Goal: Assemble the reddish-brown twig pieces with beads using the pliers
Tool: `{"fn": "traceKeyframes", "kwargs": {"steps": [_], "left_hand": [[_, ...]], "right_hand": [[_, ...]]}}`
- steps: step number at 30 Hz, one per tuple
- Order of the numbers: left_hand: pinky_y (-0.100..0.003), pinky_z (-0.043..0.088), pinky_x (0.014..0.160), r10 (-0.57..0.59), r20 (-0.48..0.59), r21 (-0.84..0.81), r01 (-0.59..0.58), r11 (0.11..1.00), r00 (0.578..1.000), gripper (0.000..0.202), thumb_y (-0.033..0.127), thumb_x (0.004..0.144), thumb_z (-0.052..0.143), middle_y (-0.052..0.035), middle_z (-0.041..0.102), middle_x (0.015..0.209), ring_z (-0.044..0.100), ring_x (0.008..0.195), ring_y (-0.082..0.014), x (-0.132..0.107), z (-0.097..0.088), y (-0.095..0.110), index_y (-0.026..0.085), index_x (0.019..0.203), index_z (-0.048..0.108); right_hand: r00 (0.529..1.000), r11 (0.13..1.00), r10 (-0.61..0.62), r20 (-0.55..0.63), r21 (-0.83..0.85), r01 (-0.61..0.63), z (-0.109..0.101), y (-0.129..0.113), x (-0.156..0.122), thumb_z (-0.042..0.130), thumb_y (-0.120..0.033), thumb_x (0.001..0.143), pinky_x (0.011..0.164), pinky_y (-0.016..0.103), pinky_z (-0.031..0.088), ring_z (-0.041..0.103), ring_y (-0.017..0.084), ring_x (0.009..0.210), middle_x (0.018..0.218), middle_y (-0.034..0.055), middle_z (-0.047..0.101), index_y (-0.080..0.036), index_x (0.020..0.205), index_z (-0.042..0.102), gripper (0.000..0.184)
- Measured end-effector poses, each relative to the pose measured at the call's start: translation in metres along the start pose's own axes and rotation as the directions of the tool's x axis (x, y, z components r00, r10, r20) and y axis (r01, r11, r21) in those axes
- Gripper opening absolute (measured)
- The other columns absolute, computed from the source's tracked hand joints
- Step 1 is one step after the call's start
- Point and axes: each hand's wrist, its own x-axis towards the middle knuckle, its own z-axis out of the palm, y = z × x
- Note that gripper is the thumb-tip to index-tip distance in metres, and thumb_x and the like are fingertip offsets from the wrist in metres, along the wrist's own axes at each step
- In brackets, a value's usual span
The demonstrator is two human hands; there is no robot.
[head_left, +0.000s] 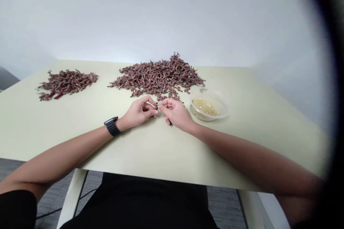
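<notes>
My left hand (139, 111) and my right hand (174, 112) meet at the middle of the pale green table (150, 154), fingertips pinched together on one small dark red dried pod (156, 106). Both hands rest just in front of a large heap of the same dried pods (159, 76). A clear bowl of small yellowish seeds (208, 108) stands right beside my right hand. My left wrist wears a black watch (112, 126).
A smaller heap of dried pods (66, 83) lies at the far left of the table. A white wall rises behind the table's far edge. Grey floor and a white table leg (72, 196) show below the near edge.
</notes>
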Motion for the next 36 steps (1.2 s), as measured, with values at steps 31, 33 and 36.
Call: {"fn": "traceKeyframes", "kwargs": {"steps": [31,33,36], "left_hand": [[-0.019,0.035,0.050,0.027,0.019,-0.037,-0.027,0.999,0.999,0.035,0.038,0.088,0.077,-0.0034,0.070,0.072,0.053,0.051,-0.0083,-0.002,-0.002,0.002,0.017,0.101,0.052],[-0.019,0.033,0.047,-0.011,0.048,-0.096,0.016,0.995,0.999,0.036,0.038,0.088,0.077,-0.0045,0.071,0.073,0.048,0.048,-0.0066,-0.001,-0.003,0.003,0.016,0.099,0.052],[-0.019,0.034,0.047,-0.042,0.084,-0.132,0.053,0.990,0.996,0.035,0.040,0.089,0.076,-0.0065,0.072,0.074,0.047,0.048,-0.0067,-0.001,-0.005,0.004,0.015,0.099,0.053]], "right_hand": [[0.996,0.997,0.030,0.083,0.071,-0.036,-0.003,-0.005,-0.001,0.071,-0.046,0.088,0.043,0.023,0.049,0.056,0.010,0.045,0.065,-0.0057,0.058,-0.020,0.094,0.060,0.029],[0.996,1.000,-0.015,0.086,0.023,0.013,-0.005,-0.004,-0.001,0.070,-0.046,0.089,0.042,0.023,0.046,0.059,0.011,0.046,0.069,-0.0047,0.060,-0.020,0.094,0.059,0.029],[0.994,0.993,-0.091,0.065,-0.067,0.095,-0.006,-0.004,-0.002,0.065,-0.048,0.092,0.042,0.023,0.044,0.059,0.011,0.046,0.073,-0.0040,0.060,-0.022,0.099,0.060,0.028]]}}
